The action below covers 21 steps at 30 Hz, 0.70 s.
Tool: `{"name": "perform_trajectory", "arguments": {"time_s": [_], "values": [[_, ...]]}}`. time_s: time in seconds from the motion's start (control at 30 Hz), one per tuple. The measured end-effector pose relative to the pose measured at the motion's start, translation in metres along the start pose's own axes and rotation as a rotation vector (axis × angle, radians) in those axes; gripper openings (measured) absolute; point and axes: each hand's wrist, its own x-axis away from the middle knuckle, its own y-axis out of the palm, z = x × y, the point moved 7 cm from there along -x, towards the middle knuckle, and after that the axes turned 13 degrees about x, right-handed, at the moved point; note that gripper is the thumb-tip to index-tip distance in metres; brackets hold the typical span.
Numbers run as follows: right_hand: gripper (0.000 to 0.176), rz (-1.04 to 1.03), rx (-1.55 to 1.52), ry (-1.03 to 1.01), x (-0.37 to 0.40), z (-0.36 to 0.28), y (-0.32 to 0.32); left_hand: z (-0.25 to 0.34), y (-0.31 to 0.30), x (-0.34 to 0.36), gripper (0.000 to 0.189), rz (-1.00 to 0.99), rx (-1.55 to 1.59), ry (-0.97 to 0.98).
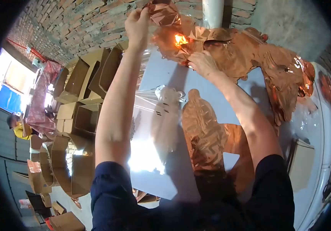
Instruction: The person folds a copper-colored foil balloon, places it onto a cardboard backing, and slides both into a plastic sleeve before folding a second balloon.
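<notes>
- Copper foil piece (164,13) is lifted above the far edge of the white table (161,73), crumpled and shiny, in front of the brick wall (77,23).
- The left hand (136,24) is raised off the table, with its fingers pinched shut on the near corner of the copper foil piece.
- The right hand (204,63) is lower, at the table's far edge, with its fingers curled down onto the heap of copper foil (257,57). Whether it clamps the foil or only presses on it, I cannot tell.
- That heap sprawls along the table's far and right side, and a bright glare sits on it just beside the right hand.
- A flat copper foil shape (204,133) lies on the middle of the table, between the two forearms.
- A clear plastic sleeve (161,102) lies on the table just left of that flat shape and touches it.
- A grey pipe (213,11) stands upright behind the table, at the wall.
- Open cardboard boxes (84,84) are stacked off the table's left side, some tipped on their sides.
- Further left of the table, past the boxes, a pink foil sheet (38,104) hangs, and a person in a yellow top (19,130) is below it.
</notes>
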Motion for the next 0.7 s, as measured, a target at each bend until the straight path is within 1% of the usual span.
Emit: {"name": "perform_trajectory", "arguments": {"time_s": [0.07, 0.13, 0.2, 0.33, 0.4, 0.43, 0.53, 0.63, 0.7], "values": [[0.015, 0.008, 0.013, 0.013, -0.004, 0.004, 0.009, -0.004, -0.002, 0.002, 0.025, -0.003, -0.022, -0.013], [0.013, 0.032, -0.018, 0.052, -0.006, 0.005, 0.005, -0.005, -0.001, 0.002, 0.026, -0.018, -0.045, 0.012], [0.014, 0.032, -0.100, 0.166, -0.006, 0.011, 0.005, -0.010, 0.000, 0.004, 0.025, -0.017, -0.029, -0.005], [0.017, 0.028, -0.286, 0.348, -0.004, 0.024, 0.011, -0.015, 0.003, 0.009, 0.029, -0.008, -0.196, 0.012], [0.021, 0.022, -0.347, 0.378, -0.004, 0.029, 0.012, -0.017, 0.003, 0.016, 0.030, -0.013, -0.257, 0.013], [0.023, 0.018, -0.378, 0.393, -0.004, 0.031, 0.012, -0.019, 0.003, 0.019, 0.030, -0.007, -0.263, -0.015], [0.023, -0.132, -0.502, 0.474, -0.004, 0.040, 0.024, -0.034, -0.003, 0.025, 0.030, -0.005, -0.272, -0.083], [0.027, -0.060, -0.537, 0.528, -0.006, 0.046, 0.026, -0.042, -0.004, 0.030, 0.032, -0.030, -0.280, -0.106], [0.027, -0.111, -0.615, 0.586, -0.004, 0.051, 0.030, -0.048, -0.004, 0.036, 0.033, -0.046, -0.310, -0.128]]}}
